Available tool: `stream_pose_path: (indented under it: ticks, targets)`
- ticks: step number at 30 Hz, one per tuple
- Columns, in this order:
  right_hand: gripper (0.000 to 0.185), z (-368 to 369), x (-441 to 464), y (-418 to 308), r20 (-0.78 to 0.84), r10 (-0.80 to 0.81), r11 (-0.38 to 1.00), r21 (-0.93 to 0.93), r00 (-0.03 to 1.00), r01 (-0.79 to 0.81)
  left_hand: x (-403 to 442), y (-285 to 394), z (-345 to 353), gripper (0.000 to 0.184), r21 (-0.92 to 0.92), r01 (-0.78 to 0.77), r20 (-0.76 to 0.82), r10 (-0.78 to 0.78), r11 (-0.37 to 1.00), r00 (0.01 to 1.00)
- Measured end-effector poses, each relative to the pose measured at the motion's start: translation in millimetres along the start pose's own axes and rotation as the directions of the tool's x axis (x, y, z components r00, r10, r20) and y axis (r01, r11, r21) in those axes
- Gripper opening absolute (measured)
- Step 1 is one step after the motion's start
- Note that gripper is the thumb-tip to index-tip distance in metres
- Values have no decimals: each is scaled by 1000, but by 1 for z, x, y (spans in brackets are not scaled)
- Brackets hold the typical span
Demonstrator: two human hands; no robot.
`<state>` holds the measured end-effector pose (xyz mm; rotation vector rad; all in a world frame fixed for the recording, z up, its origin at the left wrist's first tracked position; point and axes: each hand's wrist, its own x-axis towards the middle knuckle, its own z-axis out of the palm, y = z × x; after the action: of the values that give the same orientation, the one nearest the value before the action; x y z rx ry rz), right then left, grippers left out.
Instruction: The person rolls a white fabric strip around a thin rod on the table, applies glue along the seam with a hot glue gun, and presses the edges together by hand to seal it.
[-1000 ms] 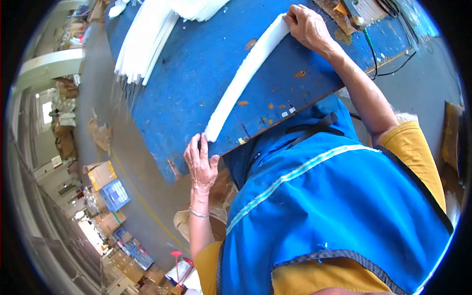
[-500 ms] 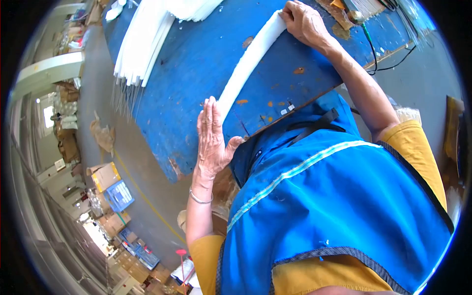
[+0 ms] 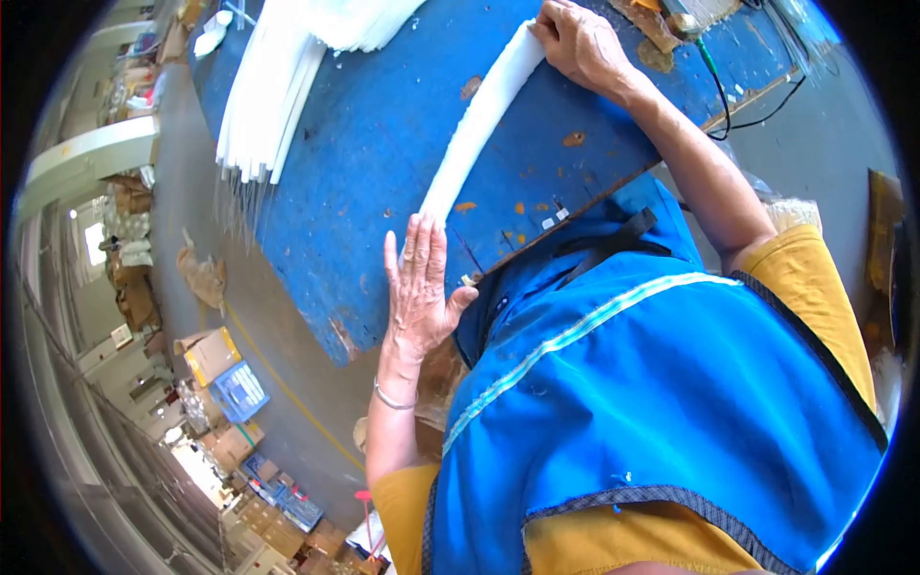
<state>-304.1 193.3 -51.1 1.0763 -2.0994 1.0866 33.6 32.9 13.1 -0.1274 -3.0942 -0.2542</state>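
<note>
A long white strip (image 3: 481, 110) lies slantwise across the blue table (image 3: 355, 182). My right hand (image 3: 585, 48) pinches its far end near the top of the view. Lying flat over the near end, my left hand (image 3: 419, 283) has its fingers stretched out and the thumb apart; the fingers cover that end of the strip. To the left of the strip rests a bundle of white rods (image 3: 264, 115) with thin wires sticking out of its lower end. White fluffy material (image 3: 369, 24) sits beside the bundle at the top.
At the top right are a tool with a green-tipped cable (image 3: 707, 59) and a brown board (image 3: 652, 24). Small white pieces (image 3: 554, 219) lie near the table's edge. Cardboard boxes (image 3: 209, 355) and a blue crate (image 3: 239, 391) stand on the floor at left.
My left hand has moved up from the strip's near end, then slightly back down, and now lies flat on it. My right hand keeps hold of the far end, shifted slightly left.
</note>
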Motion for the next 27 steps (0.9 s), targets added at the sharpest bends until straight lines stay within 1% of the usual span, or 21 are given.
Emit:
stream_pose_path:
  ticks: [1,2,4,5,6,8,9,10,13,16,20,21,22,24,27]
  targets:
    - [13,1,-1,1,-6,-15,1000,-18,1000,14,7,4,-9,84,5,-2,-23,2,1000,1000]
    - [14,1,-2,1,-9,-29,999,-34,1000,29,14,3,-18,86,-26,33,-67,-35,999,997]
    - [15,0,0,0,108,116,993,-26,987,-113,31,-4,-35,90,-92,103,-151,-117,990,982]
    - [16,0,1,-1,165,184,983,-27,969,-182,42,-8,-39,91,-146,113,-132,-133,983,982]
    - [15,-1,2,-2,192,207,978,-38,959,-204,51,-13,-35,91,-140,113,-90,-127,984,988]
    - [20,-5,3,-2,240,258,966,-69,936,-248,67,-21,-21,93,-130,105,-5,-107,986,994]
    - [19,-6,4,-4,241,263,965,-66,934,-254,73,-24,-12,95,-106,58,19,-56,993,998]
    - [18,-9,6,-11,207,262,965,-40,943,-259,76,-23,-6,95,-65,24,48,-21,998,999]
    - [17,-10,5,-11,203,263,964,-16,943,-266,74,-19,10,95,-1,-32,92,32,999,995]
    - [17,-8,5,-12,196,298,953,-6,934,-302,71,-19,15,95,130,-93,89,82,987,993]
    - [16,-9,5,-13,203,293,955,-25,934,-294,72,-13,7,95,186,-94,56,85,978,995]
    - [16,-10,4,-12,201,292,956,-36,935,-291,73,-12,2,97,107,-84,-13,85,991,996]
    - [17,-9,4,-12,202,291,957,-43,935,-288,79,-10,-6,100,-35,-29,-66,27,999,997]
    - [17,-8,8,-13,201,284,959,-47,937,-281,93,-8,-19,103,-160,42,-118,-61,986,991]
    - [18,-10,6,-14,207,286,958,-34,935,-285,119,-13,-8,101,-54,41,-44,-43,998,998]
